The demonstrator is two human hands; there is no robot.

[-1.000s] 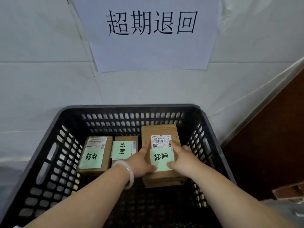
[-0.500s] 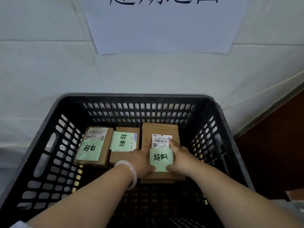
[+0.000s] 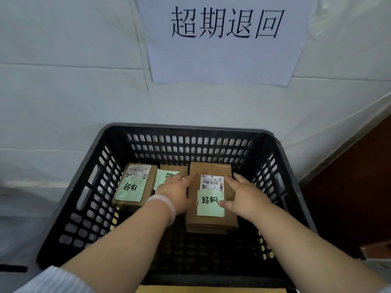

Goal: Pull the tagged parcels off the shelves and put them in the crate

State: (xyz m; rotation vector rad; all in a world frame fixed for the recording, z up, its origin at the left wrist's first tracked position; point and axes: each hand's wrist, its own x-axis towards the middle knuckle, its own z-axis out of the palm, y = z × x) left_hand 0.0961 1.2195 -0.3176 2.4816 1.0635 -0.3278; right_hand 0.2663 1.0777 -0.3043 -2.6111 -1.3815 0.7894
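— Both hands have slid apart off the pale green sticky note. Half a second ago the thumbs lay over it. Now the left hand rests along the left side of the larger brown cardboard parcel. The right hand lies on the parcel's top right part, thumb just touching the note's edge.

— So are they gripping it?

— Not that I can see. The fingers of both hands are straight and loose, touching the cardboard rather than curled round it. The parcel sits on the floor of the black perforated plastic crate, at the right end of the row.

— Then that one counts as delivered?

— I'd judge so. The placing looks finished and the hands seem to be letting go. Whether more tagged parcels wait on the shelves, nothing here tells me.

— What sits beside it?

— Two smaller brown cardboard boxes toward the far wall, each with its own green handwritten note. The middle parcel is just beside the larger one and partly hidden by the left hand. The left parcel is beyond it. A white bangle circles the left wrist.

— And around the crate?

— Its slotted floor shows dark in front of the row. Behind stands a wall draped in white sheeting with a white paper sign bearing four large handwritten characters. The view has lifted, so the whole sign shows again. A dark brown wooden panel fills the right edge.
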